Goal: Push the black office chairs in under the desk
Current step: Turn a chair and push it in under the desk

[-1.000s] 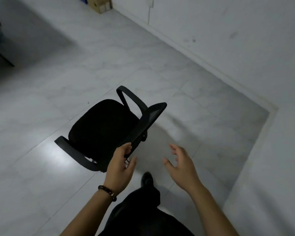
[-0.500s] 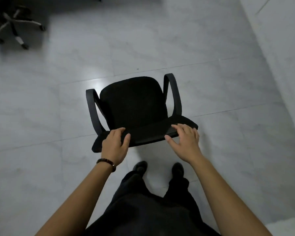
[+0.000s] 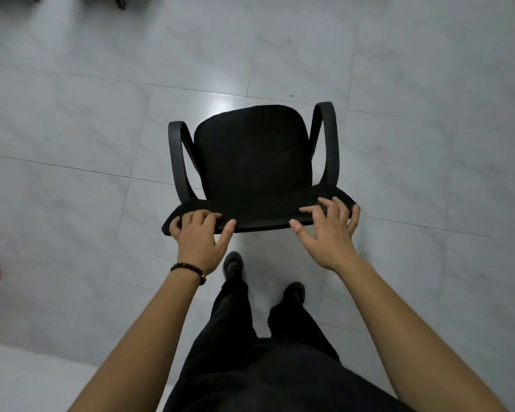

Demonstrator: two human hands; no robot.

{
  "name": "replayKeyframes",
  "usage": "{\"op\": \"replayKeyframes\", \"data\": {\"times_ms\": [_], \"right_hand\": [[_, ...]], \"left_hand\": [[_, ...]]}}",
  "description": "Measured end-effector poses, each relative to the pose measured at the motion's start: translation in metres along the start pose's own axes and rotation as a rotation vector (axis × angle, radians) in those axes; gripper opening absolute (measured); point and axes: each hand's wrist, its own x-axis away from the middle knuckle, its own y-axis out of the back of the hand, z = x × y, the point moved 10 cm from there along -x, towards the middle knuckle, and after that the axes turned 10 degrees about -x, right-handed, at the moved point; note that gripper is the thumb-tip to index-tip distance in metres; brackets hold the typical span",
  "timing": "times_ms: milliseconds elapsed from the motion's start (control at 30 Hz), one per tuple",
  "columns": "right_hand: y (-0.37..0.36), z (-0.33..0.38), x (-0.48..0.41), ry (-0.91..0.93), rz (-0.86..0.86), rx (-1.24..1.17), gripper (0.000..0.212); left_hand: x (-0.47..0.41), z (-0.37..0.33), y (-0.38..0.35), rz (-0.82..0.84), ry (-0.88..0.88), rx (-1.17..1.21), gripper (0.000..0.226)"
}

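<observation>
Because straight rolling is wanted, the chair backrest (image 3: 259,211) is gripped. Its ends are held by left hand (image 3: 201,239) and right hand (image 3: 329,236).

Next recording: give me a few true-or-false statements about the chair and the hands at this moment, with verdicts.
1. The left hand and the right hand both hold the top edge of the chair back. True.
2. The bracelet sits on the right wrist. False: it is on the left wrist.
3. The chair is tucked under a desk. False: it stands on open tiled floor, with no desk in view.
4. The chair has two armrests. True.
</observation>
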Motion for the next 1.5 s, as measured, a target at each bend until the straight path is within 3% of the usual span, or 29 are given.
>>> {"op": "replayKeyframes", "data": {"times_ms": [233,700,1000,1233,1500], "right_hand": [[0.025,0.020,-0.062,0.054,0.025,0.078,0.059],[0.067,0.144,-0.273,0.034,-0.051,0.116,0.061],[0.091,0.238,-0.422,0.005,-0.016,0.090,0.060],[0.114,0.312,-0.553,0.070,-0.063,0.102,0.059],[0.164,0.382,-0.705,0.099,-0.002,0.117,0.067]], "left_hand": [[-0.055,-0.003,0.016,-0.005,0.013,0.015,0.057],[-0.290,0.055,0.088,0.011,-0.037,-0.016,0.055],[-0.461,0.100,0.145,0.024,-0.058,-0.097,0.054],[-0.604,0.136,0.193,-0.025,-0.060,-0.125,0.074],[-0.766,0.160,0.243,0.075,-0.034,-0.140,0.077]]}}
